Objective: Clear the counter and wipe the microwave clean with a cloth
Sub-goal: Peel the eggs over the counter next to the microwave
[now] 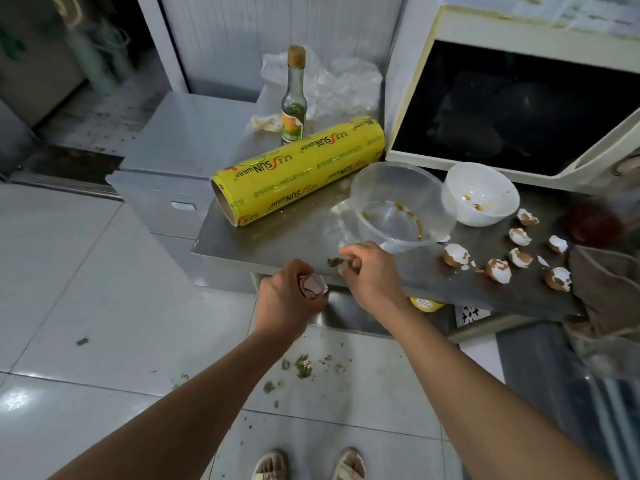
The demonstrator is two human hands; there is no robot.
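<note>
My left hand (289,299) grips several eggshell pieces (313,285) just off the front edge of the steel counter (277,237). My right hand (367,271) pinches a small brown shell scrap (335,261) over the counter's front edge. Several broken eggshells (498,270) lie scattered on the counter's right part. A clear plastic bowl (398,206) and a white bowl (479,194), both smeared with yolk, stand in front of the white microwave (519,109). A brown cloth (609,299) hangs at the counter's right end.
A yellow cling-wrap roll (298,168) lies across the counter's left part. Behind it stand a glass bottle (294,98), a crumpled plastic bag (339,84) and a scrap of paper (265,123). Crumbs litter the tiled floor (304,367) below. A grey cabinet (173,157) stands to the left.
</note>
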